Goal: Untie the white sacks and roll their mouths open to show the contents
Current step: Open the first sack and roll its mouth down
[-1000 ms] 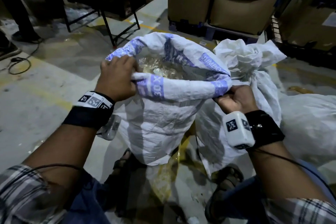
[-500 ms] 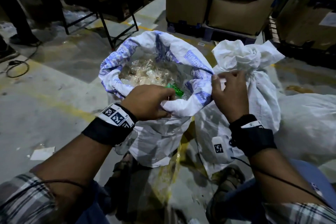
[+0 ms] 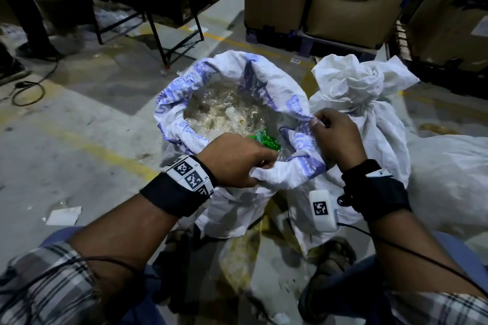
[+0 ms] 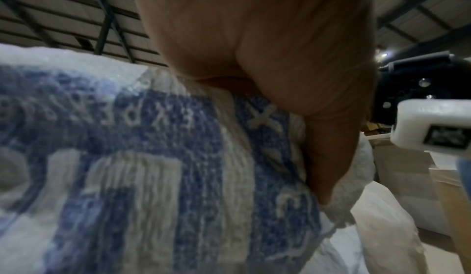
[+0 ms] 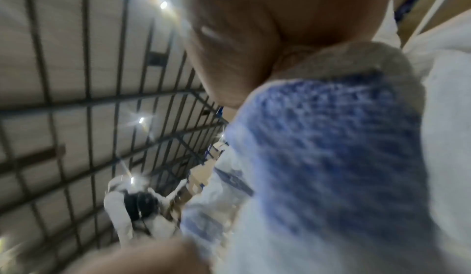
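Observation:
A white woven sack with blue print [image 3: 182, 97] stands open on the floor, its mouth rolled outward. Inside lie clear plastic wrappers [image 3: 227, 111] and a green packet [image 3: 266, 140]. My left hand [image 3: 237, 163] grips the near rim of the sack, fingers curled over the fold. The sack's blue-printed cloth [image 4: 153, 157] fills the left wrist view under my left hand [image 4: 293, 76]. My right hand [image 3: 335, 137] pinches the right rim, and the cloth [image 5: 331, 147] shows blurred in the right wrist view. A second white sack [image 3: 356, 82] stands to the right, its mouth still knotted.
A third white sack [image 3: 449, 179] lies at the far right. Cardboard boxes on pallets [image 3: 330, 2] stand behind. A black metal frame [image 3: 158, 24] and a cable [image 3: 29, 92] sit at the left on the concrete floor. My sandalled feet [image 3: 330, 258] are below the sacks.
The sack's mouth has been rolled down and spread wider. My left hand moved from the left rim to the near rim; my right hand rose to pinch the right rim.

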Tool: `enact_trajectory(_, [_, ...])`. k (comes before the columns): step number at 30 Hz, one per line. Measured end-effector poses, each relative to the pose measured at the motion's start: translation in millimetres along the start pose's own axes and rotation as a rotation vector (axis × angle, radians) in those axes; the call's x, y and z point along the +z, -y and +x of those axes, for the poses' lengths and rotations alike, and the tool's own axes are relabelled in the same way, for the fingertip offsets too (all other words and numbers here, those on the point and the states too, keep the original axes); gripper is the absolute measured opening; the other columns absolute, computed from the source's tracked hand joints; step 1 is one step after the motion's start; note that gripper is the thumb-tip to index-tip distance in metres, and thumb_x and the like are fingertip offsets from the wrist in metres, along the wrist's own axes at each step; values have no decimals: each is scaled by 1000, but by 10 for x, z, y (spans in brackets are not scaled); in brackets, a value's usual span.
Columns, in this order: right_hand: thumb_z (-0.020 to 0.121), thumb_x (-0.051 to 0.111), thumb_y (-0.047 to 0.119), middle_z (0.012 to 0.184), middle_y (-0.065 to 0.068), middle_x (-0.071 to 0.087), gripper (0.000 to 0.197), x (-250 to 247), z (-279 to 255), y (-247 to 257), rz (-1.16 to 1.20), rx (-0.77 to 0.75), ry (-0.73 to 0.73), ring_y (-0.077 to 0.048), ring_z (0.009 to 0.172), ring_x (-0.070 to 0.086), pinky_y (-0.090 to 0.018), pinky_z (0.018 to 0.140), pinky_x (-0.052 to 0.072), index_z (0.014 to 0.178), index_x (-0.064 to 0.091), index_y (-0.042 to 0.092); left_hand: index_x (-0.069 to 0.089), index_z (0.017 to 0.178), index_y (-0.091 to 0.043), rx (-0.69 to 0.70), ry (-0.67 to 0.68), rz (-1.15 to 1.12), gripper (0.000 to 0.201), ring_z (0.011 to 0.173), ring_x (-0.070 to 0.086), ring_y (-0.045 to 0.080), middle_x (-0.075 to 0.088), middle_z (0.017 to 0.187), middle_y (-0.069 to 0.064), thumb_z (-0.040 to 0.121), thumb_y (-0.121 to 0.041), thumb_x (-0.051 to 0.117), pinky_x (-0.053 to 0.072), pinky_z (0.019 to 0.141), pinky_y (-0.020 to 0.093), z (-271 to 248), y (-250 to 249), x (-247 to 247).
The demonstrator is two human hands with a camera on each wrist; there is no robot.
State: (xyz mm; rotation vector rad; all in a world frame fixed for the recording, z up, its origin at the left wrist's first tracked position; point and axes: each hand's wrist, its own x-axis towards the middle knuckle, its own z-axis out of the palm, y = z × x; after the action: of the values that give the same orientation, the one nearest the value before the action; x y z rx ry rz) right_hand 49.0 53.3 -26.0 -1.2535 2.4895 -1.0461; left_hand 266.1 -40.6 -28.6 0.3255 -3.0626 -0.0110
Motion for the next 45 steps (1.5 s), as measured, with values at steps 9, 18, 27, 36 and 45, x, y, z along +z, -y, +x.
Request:
enact_trajectory(9, [103,31,11,78,-14,59,26,-247,-22,144,1283,723,394,-24,74,61,-35,90,52,102,55,3,46,87,-29,-58,286,-55,38,80,61,19,60,83,-11,73,-53,72,38,59,29,-71,3,-28])
enact_trajectory(18, [96,45,-7,60,6,62,34,-437,-203,250,86,76,794,-3,52,53,-22,54,42,76,65,12,45,145,-36,-236,-325,44,60,133,40,28,33,159,-4,89,-51,62,41,107,45,-121,378,-437])
enact_trajectory(27, [94,47,-7,45,10,37,42,-355,-349,343,3,1,997,-5,39,29,-17,40,30,59,51,17,57,134,-35,-124,-318,160,37,144,36,30,51,149,-6,99,-39,48,22,118,44,56,283,-235])
enact_trajectory(36, [92,60,38,109,-12,58,35,-262,-694,534,-271,-409,-24,-32,98,59,-44,84,50,113,62,10,58,105,-17,-290,-201,127,25,86,65,34,71,84,10,95,-33,42,37,88,41,250,239,-270])
enact_trajectory(45, [95,53,2,98,-27,69,19,-223,-416,183,657,286,237,-31,90,61,-46,92,51,94,70,-4,52,131,-31,-228,-345,-145,57,110,59,16,61,120,-10,84,-59,65,37,94,36,270,345,-295])
